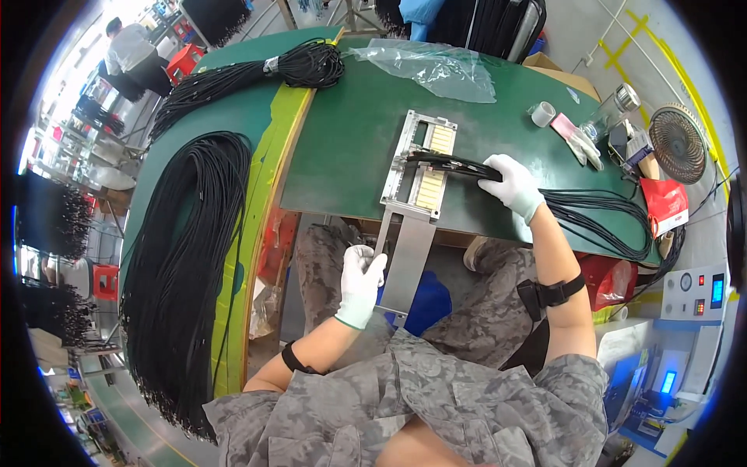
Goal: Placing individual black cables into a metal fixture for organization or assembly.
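My right hand (511, 187), in a white glove, is closed around a bundle of black cables (467, 165). One end of the bundle lies across a metal fixture (395, 177) with pale yellow blocks (430, 189). The rest of it loops away on the table (599, 210) to the right. My left hand (360, 282), also gloved, is closed at the lower end of a thin metal bar (384, 231) beneath the fixture. Beside that bar, a wide metal plate (409, 261) runs down from the fixture toward my lap. The cable ends inside the fixture are too small to make out.
A yellow-topped wooden edge (268, 167) divides the green table (342, 140). Left of it lie a large pile of black cables (183, 257) and a tied bundle (268, 70). Clear plastic (436, 66), a tape roll (543, 114), a glass bottle (611, 113) and a fan (677, 142) are farther off.
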A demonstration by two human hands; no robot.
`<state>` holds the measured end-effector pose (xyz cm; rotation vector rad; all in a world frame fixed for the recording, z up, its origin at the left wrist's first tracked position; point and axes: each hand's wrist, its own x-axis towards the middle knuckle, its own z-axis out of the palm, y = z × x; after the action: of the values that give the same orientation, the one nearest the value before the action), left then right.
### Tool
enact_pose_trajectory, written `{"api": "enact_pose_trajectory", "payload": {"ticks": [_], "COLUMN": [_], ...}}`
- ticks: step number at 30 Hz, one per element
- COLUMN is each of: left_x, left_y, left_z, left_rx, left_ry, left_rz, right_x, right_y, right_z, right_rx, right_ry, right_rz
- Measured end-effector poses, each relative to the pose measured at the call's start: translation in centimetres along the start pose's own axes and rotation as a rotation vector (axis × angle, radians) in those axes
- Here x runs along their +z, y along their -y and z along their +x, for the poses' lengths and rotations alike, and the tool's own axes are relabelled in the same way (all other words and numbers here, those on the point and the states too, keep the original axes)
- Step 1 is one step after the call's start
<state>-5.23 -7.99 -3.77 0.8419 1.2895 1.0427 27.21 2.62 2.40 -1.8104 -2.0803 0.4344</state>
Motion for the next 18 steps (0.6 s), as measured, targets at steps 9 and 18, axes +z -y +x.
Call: {"api": "enact_pose_trajectory", "payload": {"ticks": [9,18], "left_x": [-1.5,1.3], "left_y": [-6.2,-7.6], "left_z": [1.8,7.7], "left_rx": [0.903,1.084], "left_ry": [-0.028,0.193], "left_rz": [0.765,1.139], "right_x": [0.2,-0.5], "right_y": [2.6,2.3], "right_z": [0.8,3.3], "right_rx": [-0.045,-0.160], "right_ry": [0.052,-0.287], "right_rz": [0.089,0.155]}}
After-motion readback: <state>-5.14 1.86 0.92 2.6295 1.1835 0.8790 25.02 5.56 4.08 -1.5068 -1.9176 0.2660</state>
